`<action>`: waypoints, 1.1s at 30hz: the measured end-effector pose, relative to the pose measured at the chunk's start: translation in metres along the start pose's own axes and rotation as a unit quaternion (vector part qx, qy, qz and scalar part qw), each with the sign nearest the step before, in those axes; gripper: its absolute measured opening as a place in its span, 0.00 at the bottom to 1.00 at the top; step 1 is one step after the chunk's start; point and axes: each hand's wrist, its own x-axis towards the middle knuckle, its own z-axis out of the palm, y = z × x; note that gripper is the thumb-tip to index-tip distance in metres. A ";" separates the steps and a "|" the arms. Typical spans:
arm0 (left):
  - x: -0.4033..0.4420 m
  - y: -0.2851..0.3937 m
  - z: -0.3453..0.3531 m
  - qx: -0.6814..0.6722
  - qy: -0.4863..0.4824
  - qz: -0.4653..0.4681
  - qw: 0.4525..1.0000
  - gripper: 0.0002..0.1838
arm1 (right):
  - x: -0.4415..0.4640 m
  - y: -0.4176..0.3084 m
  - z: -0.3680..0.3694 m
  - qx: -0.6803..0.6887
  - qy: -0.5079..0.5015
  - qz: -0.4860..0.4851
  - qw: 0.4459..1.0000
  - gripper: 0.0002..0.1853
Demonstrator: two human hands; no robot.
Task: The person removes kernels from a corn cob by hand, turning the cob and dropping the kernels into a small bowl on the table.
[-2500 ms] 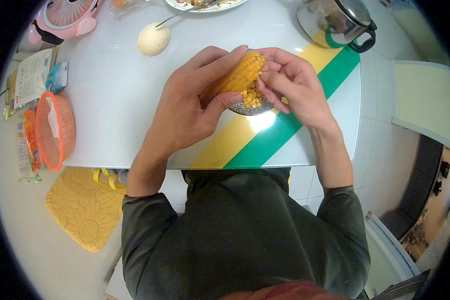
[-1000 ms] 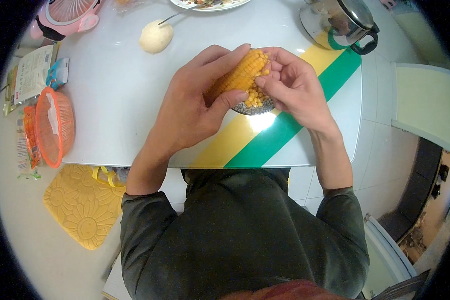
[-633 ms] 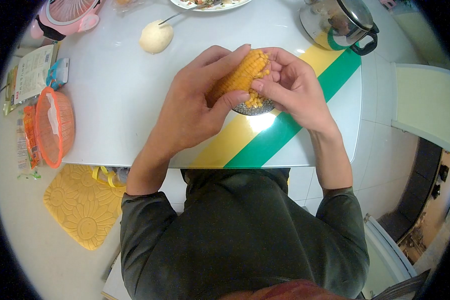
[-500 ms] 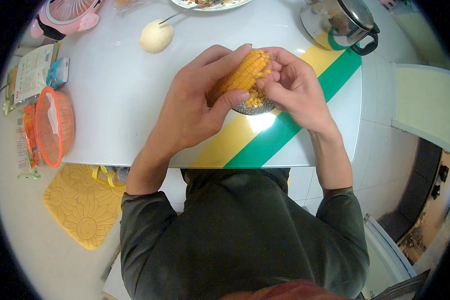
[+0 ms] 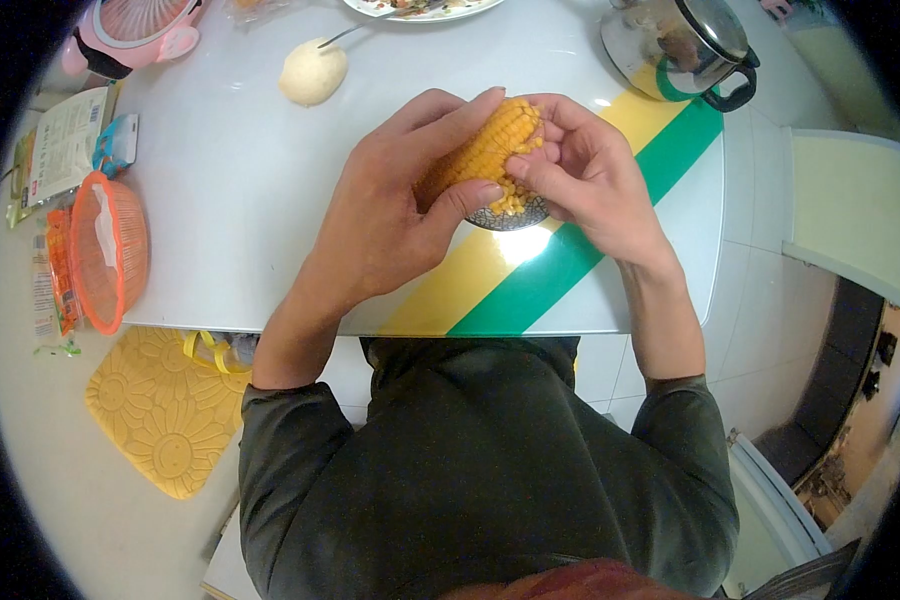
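Over the striped bench point(image 5: 220, 230), upper centre of the frame, the left hand point(image 5: 375, 220) clasps a corn cob point(image 5: 488, 145) while the right hand point(image 5: 605, 190) pinches at its kernels, picking that seems to need steady support.

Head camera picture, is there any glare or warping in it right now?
Head view: a bright glare spot on the table just below the patterned bowl; smaller highlights on the pot; strong fisheye bowing of the table's edges, with black corners all round.
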 end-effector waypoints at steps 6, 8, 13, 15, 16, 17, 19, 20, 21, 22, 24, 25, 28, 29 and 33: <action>0.001 -0.001 0.000 -0.010 0.002 0.000 1.000 0.33 | 0.000 0.004 -0.002 -0.003 0.006 0.005 1.000 0.21; 0.002 0.002 0.002 -0.026 0.012 -0.001 1.000 0.30 | 0.000 0.004 0.002 0.002 0.017 -0.005 1.000 0.21; 0.004 -0.002 0.001 -0.023 0.021 0.015 0.999 0.31 | 0.000 0.003 0.003 0.004 0.016 -0.018 1.000 0.23; 0.003 -0.003 0.000 -0.017 0.016 0.017 1.000 0.33 | 0.000 0.004 0.004 -0.012 0.014 -0.030 0.999 0.23; 0.003 -0.002 -0.001 -0.018 0.009 0.007 1.000 0.35 | 0.000 0.005 0.004 -0.019 0.013 -0.029 0.999 0.23; 0.002 -0.002 -0.001 -0.019 0.003 -0.004 1.000 0.37 | 0.001 0.005 0.004 -0.027 0.011 -0.029 0.999 0.23; 0.001 -0.002 -0.001 -0.022 -0.002 -0.012 1.000 0.37 | 0.000 0.003 0.006 -0.026 0.022 -0.029 0.999 0.22; 0.001 -0.003 -0.002 -0.023 -0.004 -0.016 1.000 0.37 | 0.000 0.002 0.008 -0.024 0.027 -0.029 0.999 0.21; 0.001 -0.004 -0.002 -0.030 -0.005 -0.015 0.999 0.37 | 0.000 0.004 0.007 -0.025 0.024 -0.029 0.999 0.21; 0.000 -0.005 -0.003 -0.036 -0.007 -0.013 0.999 0.37 | 0.000 0.006 0.004 -0.025 0.022 -0.030 0.999 0.21; -0.001 -0.007 -0.002 -0.045 -0.008 -0.012 0.999 0.37 | 0.001 0.007 0.004 -0.025 0.022 -0.022 0.999 0.20; -0.001 -0.008 -0.001 -0.047 -0.007 -0.013 0.999 0.37 | 0.000 0.005 0.005 -0.024 0.026 -0.014 0.999 0.20; -0.001 -0.007 -0.001 -0.043 -0.007 -0.015 0.999 0.37 | -0.002 0.005 0.005 -0.005 0.029 -0.010 1.000 0.21; -0.001 -0.007 -0.002 -0.040 -0.005 -0.014 0.999 0.38 | -0.001 0.006 0.005 0.003 0.029 -0.012 1.000 0.21; 0.001 -0.001 -0.004 -0.052 -0.015 -0.055 0.997 0.41 | -0.004 -0.008 0.006 0.024 0.023 0.019 0.999 0.27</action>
